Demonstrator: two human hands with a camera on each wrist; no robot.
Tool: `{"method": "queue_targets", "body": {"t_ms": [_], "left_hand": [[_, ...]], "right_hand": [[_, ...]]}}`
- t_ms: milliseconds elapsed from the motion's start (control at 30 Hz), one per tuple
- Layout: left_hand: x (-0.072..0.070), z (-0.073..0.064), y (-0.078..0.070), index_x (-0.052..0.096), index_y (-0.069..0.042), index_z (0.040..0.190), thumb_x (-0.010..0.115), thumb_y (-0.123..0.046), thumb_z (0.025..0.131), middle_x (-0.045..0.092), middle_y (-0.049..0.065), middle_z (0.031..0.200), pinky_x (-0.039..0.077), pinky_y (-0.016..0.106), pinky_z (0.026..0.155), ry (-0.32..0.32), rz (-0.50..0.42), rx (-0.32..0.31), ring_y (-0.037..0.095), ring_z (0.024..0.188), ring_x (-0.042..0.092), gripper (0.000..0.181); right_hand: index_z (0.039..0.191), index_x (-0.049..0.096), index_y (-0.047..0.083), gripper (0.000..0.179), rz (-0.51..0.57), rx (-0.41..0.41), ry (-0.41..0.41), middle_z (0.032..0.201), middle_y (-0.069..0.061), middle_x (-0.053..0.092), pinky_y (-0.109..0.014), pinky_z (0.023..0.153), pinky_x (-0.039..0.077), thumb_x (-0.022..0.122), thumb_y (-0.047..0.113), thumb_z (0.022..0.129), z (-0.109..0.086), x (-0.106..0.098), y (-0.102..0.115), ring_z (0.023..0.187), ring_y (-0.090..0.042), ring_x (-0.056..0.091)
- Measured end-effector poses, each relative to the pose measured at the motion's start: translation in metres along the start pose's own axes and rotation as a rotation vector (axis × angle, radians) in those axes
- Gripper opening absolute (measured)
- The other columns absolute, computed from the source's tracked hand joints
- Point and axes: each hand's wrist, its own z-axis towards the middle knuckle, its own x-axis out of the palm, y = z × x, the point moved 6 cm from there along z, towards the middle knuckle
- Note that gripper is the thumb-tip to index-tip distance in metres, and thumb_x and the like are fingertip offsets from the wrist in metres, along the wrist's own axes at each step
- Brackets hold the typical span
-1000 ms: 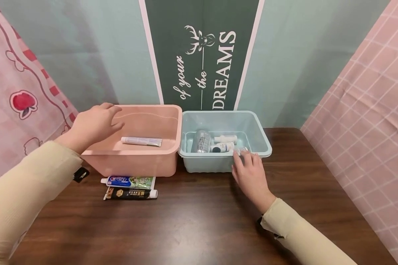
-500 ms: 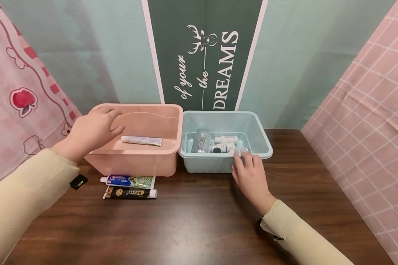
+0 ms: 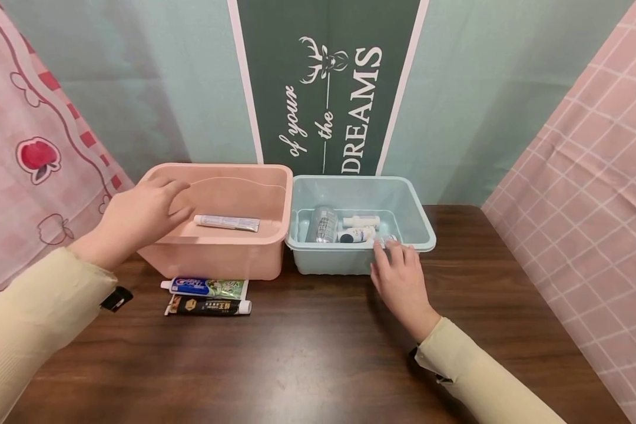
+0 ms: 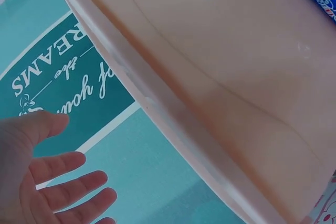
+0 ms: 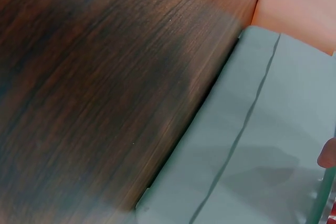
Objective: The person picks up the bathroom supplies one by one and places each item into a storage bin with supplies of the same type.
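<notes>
Over the left end of the pink bin [image 3: 212,257] hovers my left hand [image 3: 140,215], fingers spread and nothing in them. The left wrist view also shows this left hand [image 4: 63,177] empty, outside the bin's rim. In the bin lies a pale toothpaste tube [image 3: 227,222]. My right hand [image 3: 401,285] rests at the front rim of the light blue bin [image 3: 328,261], fingertips over the edge. Inside are a clear bottle [image 3: 324,225], a white bottle [image 3: 361,221], a dark-capped white bottle [image 3: 356,235] and a small clear item [image 3: 386,239] by the fingertips. Only a right fingertip [image 5: 328,154] shows in the right wrist view.
In front of the pink bin, a blue-and-green toothpaste tube [image 3: 208,287] and a black toothpaste tube [image 3: 209,305] lie on the dark wood table [image 3: 297,359]. Printed cloth [image 3: 328,88] hangs behind the bins, and pink checked cloth [image 3: 583,194] hangs on the right.
My left hand has drifted a little to the left and toward me above the pink bin. The right hand stays at the blue bin's rim.
</notes>
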Motion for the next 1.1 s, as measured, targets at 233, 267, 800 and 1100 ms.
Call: {"method": "queue_targets", "body": {"t_ms": [233,267,800,1100], "left_hand": [[0.000,-0.006,0.002,0.056,0.000,0.121,0.061,-0.028,0.087,0.057,0.023,0.117,0.048,0.057,0.062,-0.016,0.014,0.001,0.038,0.095,0.060,0.044],[0.000,-0.007,0.003,0.056,0.000,0.120,0.061,-0.028,0.087,0.057,0.023,0.117,0.047,0.057,0.061,-0.025,0.012,0.002,0.038,0.093,0.060,0.044],[0.000,-0.024,0.004,0.055,-0.003,0.118,0.063,-0.026,0.085,0.061,0.022,0.106,0.046,0.058,0.061,-0.038,0.001,0.005,0.035,0.084,0.062,0.041],[-0.002,-0.027,-0.002,0.054,-0.004,0.123,0.061,-0.028,0.088,0.057,0.023,0.118,0.045,0.061,0.070,0.011,-0.011,-0.014,0.038,0.101,0.057,0.043]], "right_hand": [[0.119,0.054,-0.006,0.039,0.003,0.013,0.020,0.108,-0.026,0.049,-0.058,0.086,0.038,0.053,0.016,0.086,0.000,0.000,-0.001,0.092,-0.043,0.047],[0.118,0.054,-0.006,0.039,0.002,0.014,0.021,0.108,-0.026,0.049,-0.058,0.086,0.038,0.054,0.016,0.085,0.000,0.000,-0.001,0.092,-0.043,0.047],[0.119,0.054,-0.006,0.041,-0.011,0.015,0.039,0.108,-0.027,0.049,-0.057,0.085,0.039,0.059,0.014,0.083,-0.001,0.002,-0.001,0.093,-0.042,0.047],[0.119,0.054,-0.006,0.042,-0.009,0.026,0.040,0.108,-0.026,0.049,-0.057,0.085,0.039,0.061,0.014,0.083,0.001,0.002,-0.001,0.094,-0.043,0.048]]}}
